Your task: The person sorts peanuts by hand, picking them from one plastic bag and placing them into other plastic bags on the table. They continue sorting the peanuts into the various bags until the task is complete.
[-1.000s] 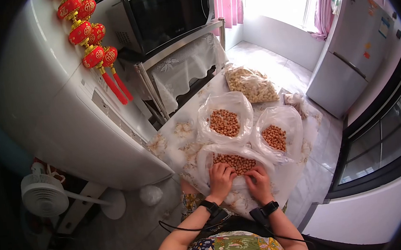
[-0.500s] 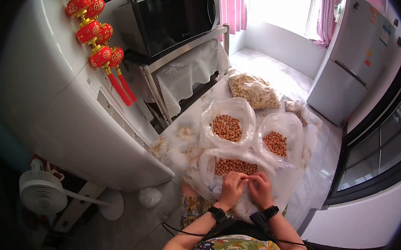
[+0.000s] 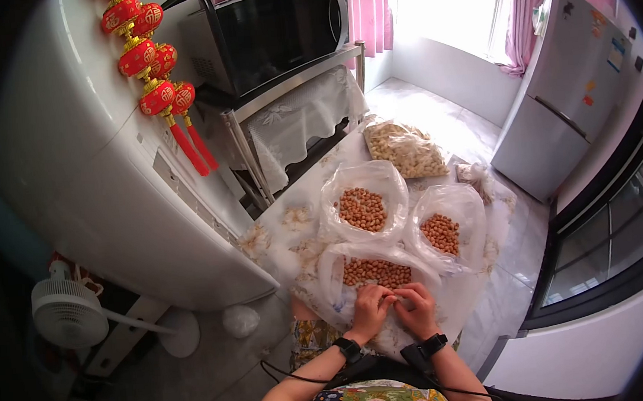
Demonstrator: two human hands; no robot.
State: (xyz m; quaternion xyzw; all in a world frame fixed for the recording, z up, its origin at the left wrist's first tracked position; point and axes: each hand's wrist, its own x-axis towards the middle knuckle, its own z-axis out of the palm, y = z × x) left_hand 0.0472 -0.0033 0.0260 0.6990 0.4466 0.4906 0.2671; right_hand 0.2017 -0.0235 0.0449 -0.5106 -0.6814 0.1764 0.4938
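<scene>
Meeting now after being apart, the left hand [image 3: 369, 311] and right hand [image 3: 416, 310] bunch fingertips beside the nuts [image 3: 376, 272], perhaps working one, though what's pinched I can't tell.

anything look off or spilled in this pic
I see no spilled nuts: the piles sit inside their open bags on the table. The one oddity is what looks like a crumpled plastic bundle on the floor, left of the table, lying apart from the rest.
</scene>
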